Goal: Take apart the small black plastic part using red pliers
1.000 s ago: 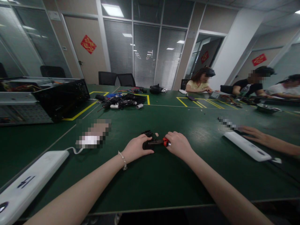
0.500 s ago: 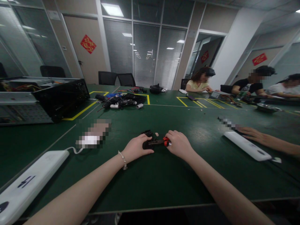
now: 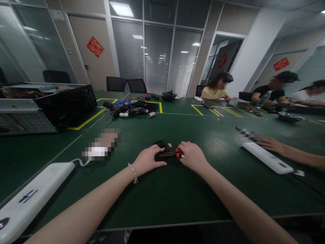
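Hands first: your left hand [image 3: 147, 161] is curled over a small black part [image 3: 159, 156], thumb along its near side, pinning it to the green table [image 3: 162, 200]. Your right hand [image 3: 193, 156] is closed on a red-handled tool [image 3: 178, 154], whose thin dark shaft runs left into the part. Both sit near the middle of the table, straight ahead of you, and the 2 hands are close together with only the tool between them.

Over the last second almost nothing has moved. The red handle has crept a little to the left, toward the black part, and your right hand has followed it; your left hand has not shifted its hold. Judging by that, the work at the part is in the same stage as before, with the tool pressed in slightly closer. Whether its tip is seated in anything is too small to tell.

A white power strip [image 3: 33, 196] lies at your near left, and another [image 3: 267, 157] at your right, where a co-worker's hand [image 3: 273, 145] rests beside it. An open computer case [image 3: 63, 106] stands at the far left.
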Demonstrator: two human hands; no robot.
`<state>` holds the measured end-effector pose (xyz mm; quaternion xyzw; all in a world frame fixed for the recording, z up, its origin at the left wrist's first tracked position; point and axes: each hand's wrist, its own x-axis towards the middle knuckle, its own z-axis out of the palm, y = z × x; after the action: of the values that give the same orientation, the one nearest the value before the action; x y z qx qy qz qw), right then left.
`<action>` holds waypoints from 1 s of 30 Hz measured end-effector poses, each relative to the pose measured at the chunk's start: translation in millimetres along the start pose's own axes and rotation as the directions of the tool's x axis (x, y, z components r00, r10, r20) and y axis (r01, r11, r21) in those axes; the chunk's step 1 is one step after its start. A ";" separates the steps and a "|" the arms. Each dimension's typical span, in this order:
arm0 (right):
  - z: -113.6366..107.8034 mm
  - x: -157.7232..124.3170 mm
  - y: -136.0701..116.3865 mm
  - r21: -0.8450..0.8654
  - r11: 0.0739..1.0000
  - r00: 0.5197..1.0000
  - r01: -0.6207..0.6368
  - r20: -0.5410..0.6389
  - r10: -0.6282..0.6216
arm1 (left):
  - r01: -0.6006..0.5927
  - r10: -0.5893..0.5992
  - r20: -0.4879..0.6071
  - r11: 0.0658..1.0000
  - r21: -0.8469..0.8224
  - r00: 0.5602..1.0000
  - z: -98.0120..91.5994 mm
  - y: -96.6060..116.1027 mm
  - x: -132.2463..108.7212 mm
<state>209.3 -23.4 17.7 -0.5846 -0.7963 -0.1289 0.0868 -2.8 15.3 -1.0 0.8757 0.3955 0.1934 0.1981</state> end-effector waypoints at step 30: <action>-4.9 0.2 -2.7 -0.043 0.999 0.999 -0.032 0.031 0.034 | -0.022 0.022 -0.012 1.000 -0.011 1.000 1.3 -0.4 -0.3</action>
<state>206.6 -25.5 22.1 -0.6014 -0.7849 -0.1348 0.0640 -2.6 15.0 -2.4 0.8777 0.3859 0.2028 0.1988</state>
